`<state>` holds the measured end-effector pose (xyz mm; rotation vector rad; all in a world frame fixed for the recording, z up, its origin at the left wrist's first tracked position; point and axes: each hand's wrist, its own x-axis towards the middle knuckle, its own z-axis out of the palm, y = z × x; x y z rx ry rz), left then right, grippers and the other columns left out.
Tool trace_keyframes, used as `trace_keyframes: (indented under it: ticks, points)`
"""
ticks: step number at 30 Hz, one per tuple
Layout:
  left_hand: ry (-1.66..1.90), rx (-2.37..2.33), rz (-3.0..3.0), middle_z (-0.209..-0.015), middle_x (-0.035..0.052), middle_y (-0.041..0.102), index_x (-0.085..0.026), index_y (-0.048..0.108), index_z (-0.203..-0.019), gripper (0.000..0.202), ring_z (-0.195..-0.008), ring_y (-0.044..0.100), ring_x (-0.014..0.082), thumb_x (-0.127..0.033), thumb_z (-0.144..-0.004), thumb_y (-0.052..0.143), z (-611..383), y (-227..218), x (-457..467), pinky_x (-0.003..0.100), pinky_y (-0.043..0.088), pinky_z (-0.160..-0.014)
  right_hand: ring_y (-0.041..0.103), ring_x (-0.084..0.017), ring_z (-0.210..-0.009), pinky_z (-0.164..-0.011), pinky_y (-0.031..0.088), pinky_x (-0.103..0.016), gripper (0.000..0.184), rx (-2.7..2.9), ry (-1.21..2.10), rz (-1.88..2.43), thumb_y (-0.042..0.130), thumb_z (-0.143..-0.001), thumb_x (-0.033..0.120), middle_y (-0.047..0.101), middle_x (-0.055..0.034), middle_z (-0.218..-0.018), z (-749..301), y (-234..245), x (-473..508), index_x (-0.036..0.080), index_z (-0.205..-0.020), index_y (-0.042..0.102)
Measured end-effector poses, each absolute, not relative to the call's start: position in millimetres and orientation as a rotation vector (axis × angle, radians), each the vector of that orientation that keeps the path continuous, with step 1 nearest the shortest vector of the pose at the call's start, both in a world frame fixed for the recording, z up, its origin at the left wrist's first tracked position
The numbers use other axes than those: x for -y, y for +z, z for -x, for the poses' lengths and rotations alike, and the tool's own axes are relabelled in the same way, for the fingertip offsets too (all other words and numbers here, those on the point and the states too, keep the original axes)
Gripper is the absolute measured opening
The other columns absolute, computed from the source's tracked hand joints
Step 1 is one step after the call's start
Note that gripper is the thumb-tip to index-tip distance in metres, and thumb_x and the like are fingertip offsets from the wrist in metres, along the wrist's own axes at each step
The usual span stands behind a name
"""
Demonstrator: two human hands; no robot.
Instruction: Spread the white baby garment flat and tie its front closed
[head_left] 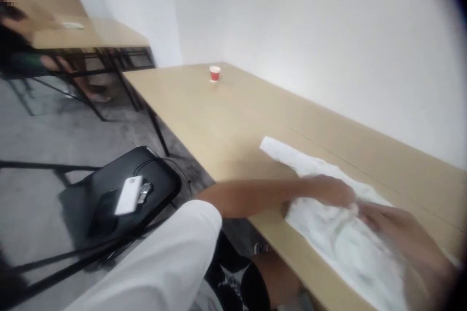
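Note:
A white cloth [321, 218], maybe a garment, lies spread and wrinkled along the near part of the wooden table [175, 107]. My left hand [332, 190] reaches across it from the left, its fingers closed on the fabric near the middle. Coming from the right, my right hand [392, 223] meets the left one there, fingertips together on a bunched bit of the same cloth. Blur smears the fingers, so the exact grip is hard to see. One strip of the cloth stretches away past my left hand, flat on the tabletop.
A red and white paper cup [215, 74] stands at the table's far end, beside the white wall [328, 34]. On a black chair [153, 180] to the left lie a white phone-like object [129, 195] and a cable. A person [22, 43] sits at another table [109, 34].

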<state>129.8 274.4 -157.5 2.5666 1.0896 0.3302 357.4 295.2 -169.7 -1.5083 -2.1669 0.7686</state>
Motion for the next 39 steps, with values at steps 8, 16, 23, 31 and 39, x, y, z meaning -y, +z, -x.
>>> trace_keyframes:
  ticks: [8, 16, 23, 31, 39]
  points:
    - [0.527, -1.108, -2.465, -0.099, 0.0060, 0.070, -0.014, 0.068, -0.087, 0.008, -0.090, 0.063, 0.0207, -0.019, -0.092, 0.063, -111, -148, -276, 0.029, 0.040, -0.072, 0.048, -0.012, -0.065, -0.059, 0.035, -0.021, 0.040, 2.110, 1.092, 1.340, 0.062, -0.068, 0.047, 0.061, -0.0066, -0.074, -319, -133, -267, 0.009, -0.076, 0.071]
    - [0.637, -1.098, -2.295, -0.076, -0.0023, 0.066, -0.017, 0.068, -0.081, 0.009, -0.068, 0.057, 0.0136, -0.018, -0.083, 0.059, -107, -157, -288, 0.024, 0.035, -0.062, 0.043, -0.008, -0.060, -0.054, 0.030, -0.018, 0.035, 1.995, 1.065, 1.281, 0.063, -0.066, 0.040, 0.058, -0.0048, -0.069, -311, -143, -274, 0.008, -0.075, 0.071]
    - [0.692, -1.062, -2.274, -0.058, -0.0033, 0.046, -0.014, 0.051, -0.063, 0.019, -0.060, 0.041, 0.0106, -0.009, -0.080, 0.046, -108, -155, -288, 0.025, 0.028, -0.058, 0.041, -0.006, -0.056, -0.052, 0.029, -0.018, 0.031, 1.929, 1.011, 1.251, 0.073, -0.063, 0.037, 0.052, -0.0013, -0.061, -302, -150, -274, 0.009, -0.064, 0.061]
    - [0.789, -1.021, -2.301, -0.061, -0.0037, 0.048, -0.014, 0.049, -0.063, 0.019, -0.062, 0.041, 0.0110, -0.012, -0.081, 0.054, -107, -159, -291, 0.025, 0.030, -0.062, 0.042, -0.007, -0.059, -0.054, 0.030, -0.018, 0.031, 2.037, 1.096, 1.186, 0.069, -0.070, 0.040, 0.053, -0.0019, -0.066, -307, -143, -275, 0.009, -0.071, 0.063]
    - [0.919, -1.085, -2.320, -0.079, -0.0010, 0.051, -0.015, 0.055, -0.075, 0.016, -0.077, 0.049, 0.0145, -0.005, -0.071, 0.068, -106, -159, -292, 0.024, 0.036, -0.071, 0.044, -0.007, -0.063, -0.057, 0.033, -0.016, 0.024, 2.131, 0.999, 1.111, 0.058, -0.074, 0.035, 0.052, -0.0014, -0.069, -311, -147, -278, 0.010, -0.073, 0.058]
